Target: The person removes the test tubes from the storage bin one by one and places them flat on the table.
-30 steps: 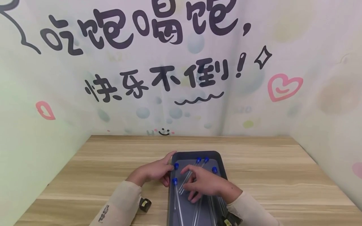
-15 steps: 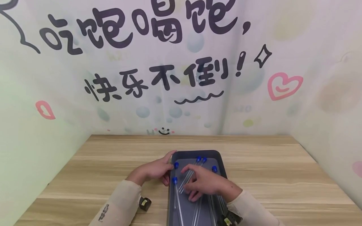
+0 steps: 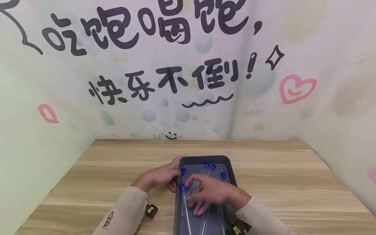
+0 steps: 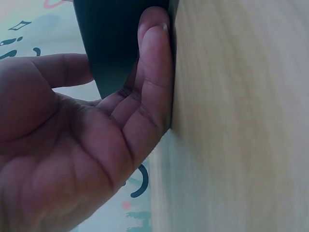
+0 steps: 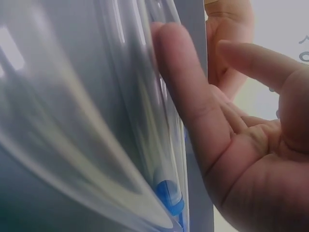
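Observation:
A dark grey tray (image 3: 205, 160) on the table holds several clear tubes with blue caps, such as one tube (image 3: 186, 209) along its left side. My left hand (image 3: 160, 176) grips the tray's left wall, thumb at the rim. In the left wrist view, the fingers (image 4: 157, 63) of that hand bend against the outer wall, low by the tabletop. Over the tray's middle hovers my right hand (image 3: 212, 189), thumb and index finger apart. The right wrist view shows an extended finger (image 5: 186, 72) close to or touching the clear tubes (image 5: 140, 96); which, I cannot tell.
The wood-grain table (image 3: 279, 176) extends to both sides of the tray. A printed white backdrop (image 3: 132, 120) closes off the back and both sides. Dark wrist devices sit at each sleeve, one by the left sleeve (image 3: 126, 209).
My right hand has shifted slightly left, its index finger reaching lower near the left tube's cap. The left hand stays on the tray wall.

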Tool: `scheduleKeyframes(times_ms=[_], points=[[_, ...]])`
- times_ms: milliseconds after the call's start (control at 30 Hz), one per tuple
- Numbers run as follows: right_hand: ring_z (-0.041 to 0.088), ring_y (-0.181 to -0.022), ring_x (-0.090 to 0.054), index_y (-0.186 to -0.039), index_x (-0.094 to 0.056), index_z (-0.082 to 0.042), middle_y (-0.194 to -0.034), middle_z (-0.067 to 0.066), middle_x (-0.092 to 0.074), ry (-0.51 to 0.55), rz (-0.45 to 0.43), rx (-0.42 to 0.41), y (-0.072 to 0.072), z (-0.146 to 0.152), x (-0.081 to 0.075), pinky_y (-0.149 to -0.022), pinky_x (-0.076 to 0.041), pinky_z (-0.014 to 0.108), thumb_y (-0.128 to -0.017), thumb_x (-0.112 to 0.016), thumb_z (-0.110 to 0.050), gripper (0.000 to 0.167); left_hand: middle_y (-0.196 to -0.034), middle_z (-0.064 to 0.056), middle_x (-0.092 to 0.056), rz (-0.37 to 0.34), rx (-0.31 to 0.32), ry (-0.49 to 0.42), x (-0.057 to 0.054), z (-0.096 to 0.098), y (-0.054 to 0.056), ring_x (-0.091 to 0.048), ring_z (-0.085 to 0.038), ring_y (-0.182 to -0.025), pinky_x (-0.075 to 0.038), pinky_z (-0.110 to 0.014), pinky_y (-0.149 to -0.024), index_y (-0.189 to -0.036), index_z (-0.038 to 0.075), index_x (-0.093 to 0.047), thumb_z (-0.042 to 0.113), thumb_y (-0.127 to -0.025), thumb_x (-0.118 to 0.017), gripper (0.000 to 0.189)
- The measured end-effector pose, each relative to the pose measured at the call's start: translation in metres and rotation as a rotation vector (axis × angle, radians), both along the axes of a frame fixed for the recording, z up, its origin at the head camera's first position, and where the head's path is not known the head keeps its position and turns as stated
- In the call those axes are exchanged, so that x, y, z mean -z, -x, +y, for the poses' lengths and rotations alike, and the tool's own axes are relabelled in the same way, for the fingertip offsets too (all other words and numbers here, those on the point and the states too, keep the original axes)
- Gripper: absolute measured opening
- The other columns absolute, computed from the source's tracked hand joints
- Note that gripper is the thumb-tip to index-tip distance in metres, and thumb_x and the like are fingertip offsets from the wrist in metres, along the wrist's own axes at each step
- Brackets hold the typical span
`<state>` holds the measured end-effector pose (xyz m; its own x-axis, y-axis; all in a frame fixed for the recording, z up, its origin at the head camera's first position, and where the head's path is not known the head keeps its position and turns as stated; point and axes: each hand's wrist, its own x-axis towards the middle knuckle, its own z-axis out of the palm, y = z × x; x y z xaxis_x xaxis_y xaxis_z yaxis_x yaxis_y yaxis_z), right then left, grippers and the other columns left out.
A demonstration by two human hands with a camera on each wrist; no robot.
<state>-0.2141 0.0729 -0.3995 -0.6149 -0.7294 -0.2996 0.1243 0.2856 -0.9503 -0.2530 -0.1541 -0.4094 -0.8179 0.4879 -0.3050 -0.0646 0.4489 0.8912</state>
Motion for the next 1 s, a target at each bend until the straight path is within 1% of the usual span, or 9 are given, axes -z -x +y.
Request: scheduleKeyframes(times_ms=[133,300,467,600,800,1000], points=[[0.029,-0.069,-0.074,-0.124,-0.045,-0.005,-0.093,0.02,-0.073,0.0,-0.007,-0.008,-0.001,-0.001,-0.001,-0.062,-0.063,0.04,-0.094,-0.064,-0.002,0.036,-0.074,-0.013,-0.065,0.006,0.01,-0.004,-0.001,0.0,0.001,-0.063,-0.02,-0.059,-0.06,-0.034,-0.058,-0.161,0.025,-0.007,0.01,-0.103,-0.036,0.066],[0.028,-0.069,-0.073,-0.121,-0.043,-0.004,-0.093,0.02,-0.072,-0.012,-0.005,-0.001,-0.001,-0.005,-0.002,-0.062,-0.063,0.04,-0.094,-0.063,0.0,0.034,-0.075,-0.014,-0.064,-0.003,0.0,0.003,-0.003,0.0,0.001,-0.063,-0.021,-0.06,-0.06,-0.035,-0.059,-0.161,0.026,-0.008,0.012,-0.104,-0.036,0.065],[0.026,-0.068,-0.072,-0.118,-0.042,-0.005,-0.093,0.021,-0.07,-0.035,-0.012,0.028,0.001,-0.011,-0.001,-0.062,-0.063,0.039,-0.092,-0.064,0.001,0.036,-0.073,-0.013,-0.063,-0.007,-0.017,0.005,-0.001,0.0,0.0,-0.062,-0.02,-0.059,-0.06,-0.035,-0.059,-0.161,0.025,-0.007,0.011,-0.104,-0.036,0.066],[0.024,-0.067,-0.072,-0.117,-0.04,-0.007,-0.091,0.021,-0.068,-0.046,-0.026,0.053,0.004,-0.015,-0.001,-0.062,-0.063,0.039,-0.09,-0.066,0.001,0.038,-0.073,-0.013,-0.063,-0.005,-0.013,-0.002,0.0,-0.001,-0.001,-0.062,-0.02,-0.059,-0.06,-0.035,-0.058,-0.161,0.025,-0.007,0.011,-0.104,-0.035,0.065],[0.022,-0.063,-0.07,-0.116,-0.039,-0.008,-0.087,0.017,-0.067,-0.04,-0.03,0.066,0.005,-0.019,0.002,-0.059,-0.063,0.037,-0.088,-0.069,0.002,0.042,-0.073,-0.013,-0.064,0.001,-0.005,-0.012,0.001,-0.002,-0.001,-0.063,-0.021,-0.06,-0.06,-0.034,-0.058,-0.161,0.025,-0.008,0.012,-0.104,-0.036,0.065],[0.021,-0.06,-0.069,-0.112,-0.038,-0.007,-0.084,0.017,-0.068,-0.029,-0.014,0.089,0.005,-0.022,0.005,-0.059,-0.063,0.037,-0.085,-0.07,0.005,0.044,-0.073,-0.013,-0.064,0.007,0.002,-0.009,0.001,-0.002,0.0,-0.063,-0.021,-0.06,-0.06,-0.035,-0.058,-0.161,0.025,-0.008,0.012,-0.104,-0.036,0.065]])
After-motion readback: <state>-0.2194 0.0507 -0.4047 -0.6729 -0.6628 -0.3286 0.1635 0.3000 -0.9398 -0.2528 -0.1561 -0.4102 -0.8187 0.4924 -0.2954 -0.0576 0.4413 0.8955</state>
